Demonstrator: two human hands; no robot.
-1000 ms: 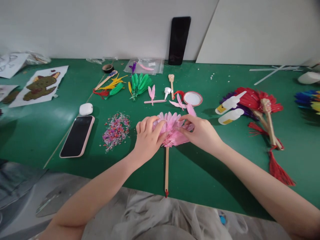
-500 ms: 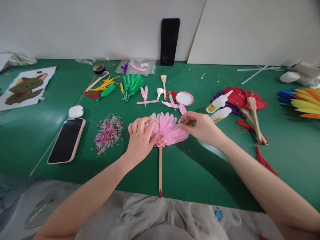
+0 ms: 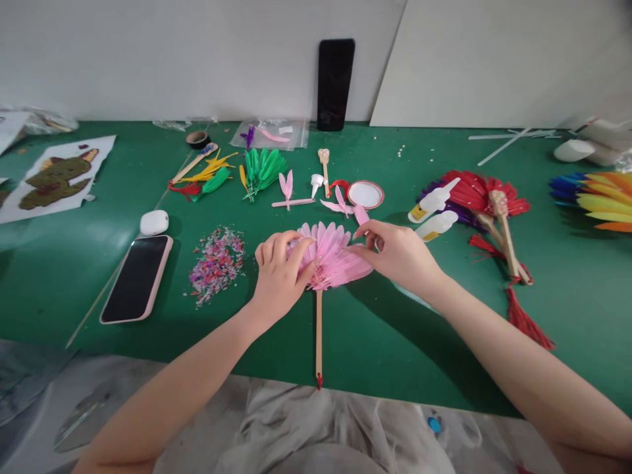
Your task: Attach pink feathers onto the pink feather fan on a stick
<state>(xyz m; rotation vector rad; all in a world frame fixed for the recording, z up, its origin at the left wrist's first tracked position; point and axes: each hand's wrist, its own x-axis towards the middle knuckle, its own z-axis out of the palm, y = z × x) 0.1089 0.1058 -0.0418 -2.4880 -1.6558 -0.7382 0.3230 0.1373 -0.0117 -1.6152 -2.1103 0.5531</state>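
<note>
A pink feather fan [image 3: 332, 255] with a thin wooden handle lies in front of me, the handle pointing towards my body. My left hand [image 3: 282, 264] curls over the fan's left feathers, thumb and fingers gripping them and hiding part of that side. At the right edge, my right hand [image 3: 390, 253] has thumb and forefinger pinched on the feathers; the exact contact is partly covered. Just behind the fan are loose pink feathers [image 3: 340, 203], a round white lid [image 3: 366, 195] with a red rim, and a white nozzle cap [image 3: 316, 182].
To the left are colourful flakes [image 3: 217, 263], a phone [image 3: 136, 279] and a white case [image 3: 154, 222]. Green feathers [image 3: 264, 170] lie farther back. Two glue bottles [image 3: 433, 200] and a red feather fan [image 3: 486, 191] are on the right. A black phone [image 3: 336, 85] leans against the wall.
The view has shifted slightly, so the table things sit a little farther right. Both hands keep nearly the same hold on the fan.
</note>
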